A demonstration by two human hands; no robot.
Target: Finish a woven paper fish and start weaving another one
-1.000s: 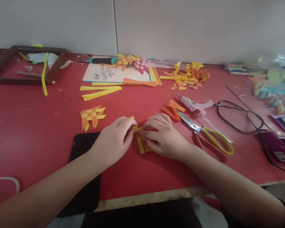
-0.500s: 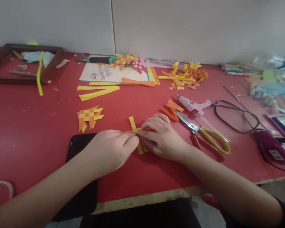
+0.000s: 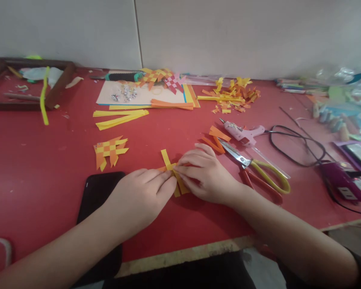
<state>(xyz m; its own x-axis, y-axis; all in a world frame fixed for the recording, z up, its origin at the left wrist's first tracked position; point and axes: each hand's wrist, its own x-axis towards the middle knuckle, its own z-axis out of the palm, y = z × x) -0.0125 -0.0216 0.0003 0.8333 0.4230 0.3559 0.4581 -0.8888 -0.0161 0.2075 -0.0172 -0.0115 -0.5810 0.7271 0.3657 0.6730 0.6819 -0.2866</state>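
Note:
My left hand point(image 3: 144, 194) and my right hand point(image 3: 206, 172) meet over crossed yellow and orange paper strips point(image 3: 166, 159) near the table's front. Both sets of fingers are closed on the strips, and they cover the crossing itself. One yellow end sticks up beyond the fingertips; other yellow ends show below them. Left of the hands lies a woven paper fish point(image 3: 110, 150) in orange and yellow checks. A black phone point(image 3: 92, 192) lies partly under my left forearm. Beside my right hand are scissors point(image 3: 243, 160) with one yellow and one red handle, and loose orange strips point(image 3: 214, 145).
A pink glue gun point(image 3: 243, 133) with a black cord lies behind the scissors. Farther back are yellow strips point(image 3: 120, 118), a pile of paper scraps point(image 3: 239, 94) and a sheet with small beads or eyes point(image 3: 104, 94). A brown frame point(image 3: 58, 88) stands at the left, a purple device point(image 3: 345, 184) at the right.
The whole view has shifted slightly, so the table's things appear a little farther left. Both hands stay on the paper strips, with only a slight shift of the fingers.

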